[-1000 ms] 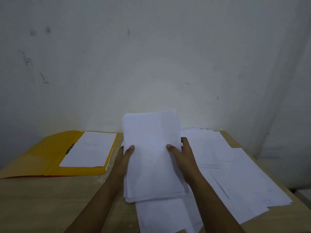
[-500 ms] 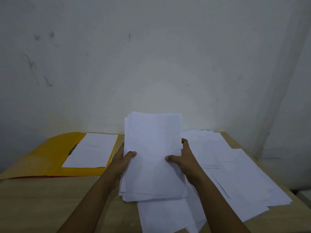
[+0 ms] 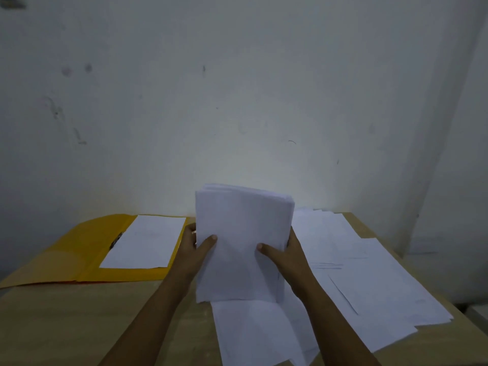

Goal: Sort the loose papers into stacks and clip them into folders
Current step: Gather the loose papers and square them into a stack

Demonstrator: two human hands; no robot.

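We hold a stack of papers [image 3: 243,244] on end, its lower edge down on a loose sheet [image 3: 253,331] lying on the worktop [image 3: 79,326]. Left hand [image 3: 196,249] is clamped on the stack's left edge, thumb across the front; right hand [image 3: 287,256] is clamped on the right edge, thumb likewise on the front. Step in hand, as we judge it: squaring the stack by tapping it on end. To the left lies an open yellow folder [image 3: 66,254], one sheet [image 3: 144,241] already in it beside a metal clip [image 3: 116,240]. More loose papers [image 3: 369,273] spread to the right, so sorting looks far from done. Next move likely calls for keeping both edges pinched so the sheets do not fan, then carrying the stack left to the folder and seating it at the clip. Against half a second ago: the stack now stands steeper, its bottom edges flush where they splayed before, and our hands grip closer in.
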